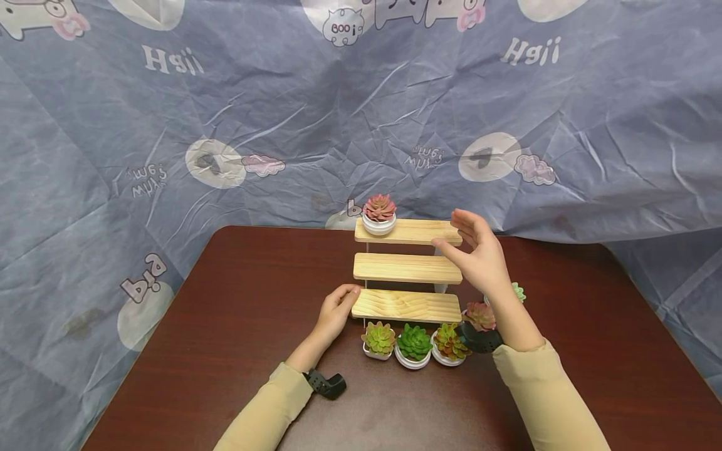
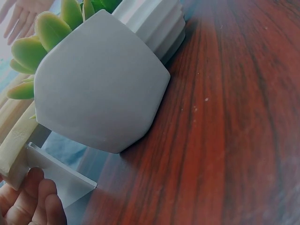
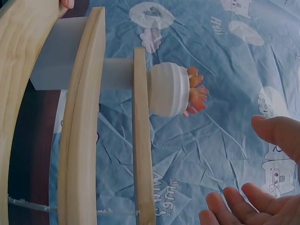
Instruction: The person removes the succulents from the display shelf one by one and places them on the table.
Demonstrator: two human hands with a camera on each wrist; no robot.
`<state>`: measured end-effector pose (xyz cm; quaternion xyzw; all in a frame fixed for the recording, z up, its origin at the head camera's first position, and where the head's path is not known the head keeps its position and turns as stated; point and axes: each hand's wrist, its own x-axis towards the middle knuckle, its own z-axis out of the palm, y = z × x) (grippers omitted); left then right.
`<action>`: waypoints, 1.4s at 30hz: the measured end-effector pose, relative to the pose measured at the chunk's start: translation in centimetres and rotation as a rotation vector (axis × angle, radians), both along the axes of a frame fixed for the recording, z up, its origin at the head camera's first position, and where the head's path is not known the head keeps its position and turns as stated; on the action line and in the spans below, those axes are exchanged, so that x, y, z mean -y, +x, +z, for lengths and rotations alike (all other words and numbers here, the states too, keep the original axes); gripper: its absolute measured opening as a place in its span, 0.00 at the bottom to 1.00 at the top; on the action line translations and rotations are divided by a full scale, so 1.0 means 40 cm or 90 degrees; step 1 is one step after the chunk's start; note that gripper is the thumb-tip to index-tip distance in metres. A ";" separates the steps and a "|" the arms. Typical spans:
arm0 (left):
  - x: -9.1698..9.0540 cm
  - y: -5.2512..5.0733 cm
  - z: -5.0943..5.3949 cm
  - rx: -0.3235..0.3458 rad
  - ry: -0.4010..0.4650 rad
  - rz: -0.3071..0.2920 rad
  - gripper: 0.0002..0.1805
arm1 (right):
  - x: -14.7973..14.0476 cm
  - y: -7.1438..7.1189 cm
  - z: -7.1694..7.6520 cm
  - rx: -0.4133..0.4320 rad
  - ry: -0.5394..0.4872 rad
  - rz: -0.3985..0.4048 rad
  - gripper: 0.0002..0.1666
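A three-tier wooden display stand (image 1: 406, 268) with translucent side supports stands at the back of the table. On the left end of its top tier sits a pink succulent (image 1: 380, 210) in a white pot. My left hand (image 1: 333, 313) grips the left end of the bottom tier; in the left wrist view its fingers (image 2: 49, 201) curl beside the board and support. Above the right side of the upper tiers, my right hand (image 1: 479, 260) is raised, thumb and fingers spread, holding nothing. The right wrist view shows it apart from the boards.
Before the stand are potted yellow-green (image 1: 378, 338), dark green (image 1: 414, 342) and orange-green (image 1: 451, 343) succulents. A reddish succulent (image 1: 479, 316) and a pale green one (image 1: 517, 292), both partly hidden by my right arm, are at the right. A blue patterned cloth (image 1: 316, 113) hangs behind the table (image 1: 237, 288).
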<state>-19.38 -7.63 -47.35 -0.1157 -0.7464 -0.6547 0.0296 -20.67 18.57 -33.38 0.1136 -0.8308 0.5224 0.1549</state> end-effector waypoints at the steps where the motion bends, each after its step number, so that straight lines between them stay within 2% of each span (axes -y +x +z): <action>1: 0.000 0.001 0.001 0.000 -0.001 -0.001 0.14 | 0.002 -0.002 -0.002 0.003 0.002 0.001 0.42; 17: 0.001 0.001 -0.004 0.000 0.004 -0.001 0.13 | 0.041 -0.049 -0.020 0.064 0.008 0.035 0.44; 28: 0.002 0.000 -0.003 -0.002 0.005 -0.003 0.13 | 0.062 -0.070 -0.020 0.099 0.018 0.044 0.48; 42: 0.000 -0.003 -0.005 0.000 0.005 -0.003 0.14 | 0.093 -0.095 -0.020 0.100 0.006 0.064 0.47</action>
